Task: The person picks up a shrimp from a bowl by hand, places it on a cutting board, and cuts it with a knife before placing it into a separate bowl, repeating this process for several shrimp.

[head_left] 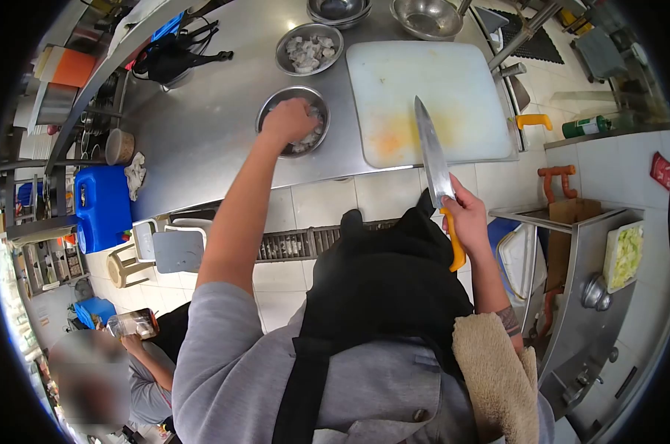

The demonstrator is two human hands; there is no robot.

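Note:
My left hand (293, 120) reaches into a steel bowl (265, 111) of pale, wet-looking pieces (310, 138); its fingers point down and are hidden among the contents. Closed round a knife with a yellow handle (454, 248) is my right hand (464, 214), its blade (432, 148) pointing away from me over the near edge of a white cutting board (446, 74). Orange and yellow stains mark the board. Behind the first bowl, a second steel bowl (310, 49) holds similar greyish-white chunks.
The bowls and board rest on a steel table (202, 133). More steel bowls (427, 16) stand at its far side, and a black strapped item (173, 58) lies at the far left. A co-worker (153, 370) holds a container at lower left. Right: a tray of chopped greens (625, 256).

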